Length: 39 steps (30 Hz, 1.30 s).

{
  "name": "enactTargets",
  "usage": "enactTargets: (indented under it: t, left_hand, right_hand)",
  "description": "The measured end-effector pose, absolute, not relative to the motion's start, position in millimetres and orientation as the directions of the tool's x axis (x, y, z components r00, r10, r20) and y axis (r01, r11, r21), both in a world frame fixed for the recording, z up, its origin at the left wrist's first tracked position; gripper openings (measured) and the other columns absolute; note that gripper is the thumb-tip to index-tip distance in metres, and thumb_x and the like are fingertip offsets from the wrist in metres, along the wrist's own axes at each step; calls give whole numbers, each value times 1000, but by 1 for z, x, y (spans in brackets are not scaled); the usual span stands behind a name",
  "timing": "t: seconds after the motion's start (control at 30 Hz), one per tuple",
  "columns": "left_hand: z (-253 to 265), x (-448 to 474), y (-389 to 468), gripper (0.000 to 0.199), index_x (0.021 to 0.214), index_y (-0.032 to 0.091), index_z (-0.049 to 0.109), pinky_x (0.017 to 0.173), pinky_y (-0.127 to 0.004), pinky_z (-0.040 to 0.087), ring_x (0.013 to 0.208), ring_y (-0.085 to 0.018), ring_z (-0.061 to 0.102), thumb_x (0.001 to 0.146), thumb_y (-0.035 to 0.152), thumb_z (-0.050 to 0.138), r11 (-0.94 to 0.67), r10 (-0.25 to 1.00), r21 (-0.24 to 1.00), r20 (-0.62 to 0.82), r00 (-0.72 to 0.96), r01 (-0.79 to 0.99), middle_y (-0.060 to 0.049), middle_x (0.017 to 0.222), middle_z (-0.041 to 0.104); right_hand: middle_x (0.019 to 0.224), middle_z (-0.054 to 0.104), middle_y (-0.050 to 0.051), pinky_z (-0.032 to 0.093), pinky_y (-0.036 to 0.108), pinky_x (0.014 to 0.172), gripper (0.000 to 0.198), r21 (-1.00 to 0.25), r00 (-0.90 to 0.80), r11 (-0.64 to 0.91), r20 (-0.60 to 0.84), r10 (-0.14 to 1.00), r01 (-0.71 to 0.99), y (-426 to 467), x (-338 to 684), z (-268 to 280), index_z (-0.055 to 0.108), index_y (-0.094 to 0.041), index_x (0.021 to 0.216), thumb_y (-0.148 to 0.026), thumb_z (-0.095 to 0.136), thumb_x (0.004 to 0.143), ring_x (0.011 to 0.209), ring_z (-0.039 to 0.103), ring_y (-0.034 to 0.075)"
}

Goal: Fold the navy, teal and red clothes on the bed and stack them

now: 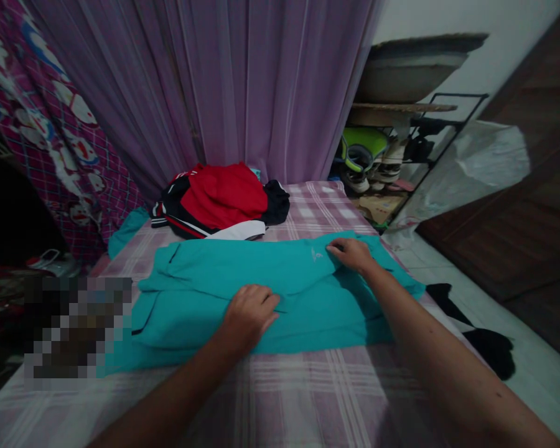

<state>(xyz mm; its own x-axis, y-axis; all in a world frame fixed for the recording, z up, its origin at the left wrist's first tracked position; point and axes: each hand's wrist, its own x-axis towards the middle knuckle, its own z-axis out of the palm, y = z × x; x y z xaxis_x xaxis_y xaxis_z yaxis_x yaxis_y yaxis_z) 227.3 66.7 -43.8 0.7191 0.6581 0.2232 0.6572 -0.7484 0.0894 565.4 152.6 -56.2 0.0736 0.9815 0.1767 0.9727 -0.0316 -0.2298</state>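
The left hand [252,314] lies on the teal garment [242,264] near its middle, fingers bent and bunched; whether they pinch the fabric cannot be told. The right hand [351,254] touches the same garment toward its far right corner, thumb and forefinger close together beside a small pale logo [316,254]; whether cloth is caught between them cannot be told either. The garment lies spread sideways, creased, on a plaid sheet [284,404]. Just behind the garment, toward its left, a red and black jacket [226,196] sits in a heap. Farther behind the garment hangs a purple curtain [280,81], and beyond its left end, a patterned cloth [81,124]. Behind the garment to the right stands a rack with shoes [385,171] and a green item [366,146]. Right of the garment, black cloth [490,351] lies on the floor [536,348].
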Motion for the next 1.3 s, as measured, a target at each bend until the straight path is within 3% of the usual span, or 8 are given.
enactTargets:
  t: [0.13, 0.3, 0.5, 0.73, 0.97, 1.03, 1.13, 1.3]
  left_hand:
    - [-45, 241, 72, 19, 96, 21, 64, 77, -37, 44, 85, -22, 58, 96, 22, 46, -743, 665, 31, 146, 733, 668, -6, 88, 65]
    - [-41, 248, 62, 23, 103, 22, 62, 79, -32, 46, 89, -18, 59, 99, 27, 39, -771, 637, 221, 275, 720, 598, -5, 95, 65]
    - [-58, 266, 48, 23, 94, 21, 64, 73, -33, 46, 82, -19, 59, 98, 24, 41, -772, 631, 214, 156, 760, 598, -6, 88, 65]
    - [-64, 260, 50, 30, 114, 26, 65, 72, -32, 49, 80, -17, 59, 97, 21, 41, -808, 589, 221, 318, 743, 546, -6, 90, 64]
    - [-42, 254, 65, 32, 104, 24, 66, 88, -33, 49, 96, -17, 61, 101, 28, 34, -628, 773, 526, 504, 385, 574, -6, 98, 66]
    - [-45, 256, 59, 30, 105, 23, 65, 86, -32, 49, 95, -17, 62, 100, 27, 35, -691, 721, 509, 434, 540, 514, -6, 99, 68]
    - [-56, 257, 48, 22, 104, 24, 66, 84, -34, 46, 93, -17, 63, 98, 28, 45, -767, 604, 464, 292, 742, 443, -4, 99, 71]
    - [-59, 249, 45, 17, 99, 25, 66, 80, -34, 43, 89, -18, 63, 95, 34, 53, -735, 645, 444, 224, 731, 513, -2, 95, 72]
  right_hand:
    - [93, 77, 4, 45, 29, 69, 29, -283, 59, -10, 167, 984, 959, 157, 568, -44, 75, -25, 97, -39, 51, 89, 84, 68, 22]
    - [97, 76, 5, 45, 33, 77, 27, -215, 61, 0, 281, 958, 977, 158, 574, -44, 74, -26, 96, -37, 51, 90, 90, 67, 24]
    - [99, 76, 8, 44, 40, 88, 22, -151, 68, -39, 197, 978, 988, 147, 574, -62, 75, -25, 95, -33, 55, 88, 97, 65, 26]
    - [89, 73, 6, 48, 33, 78, 29, -562, 204, 59, 393, 897, 825, 144, 584, -54, 70, -21, 85, -42, 49, 87, 84, 64, 22]
    - [66, 59, -1, 42, 27, 57, 39, -780, 184, 110, 278, 943, 616, 145, 587, -46, 58, -22, 78, -59, 46, 83, 62, 52, 16]
    - [63, 57, -2, 40, 27, 56, 37, -746, 228, 45, 260, 938, 665, 146, 590, -43, 60, -23, 82, -58, 48, 82, 59, 52, 16]
    - [63, 62, 0, 43, 30, 66, 27, -517, 247, -84, 255, 935, 852, 143, 592, -41, 65, -23, 86, -48, 57, 82, 66, 59, 20]
    - [95, 75, 7, 44, 37, 86, 25, -215, 160, -95, 305, 939, 972, 123, 576, -34, 69, -23, 102, -36, 52, 89, 95, 66, 26]
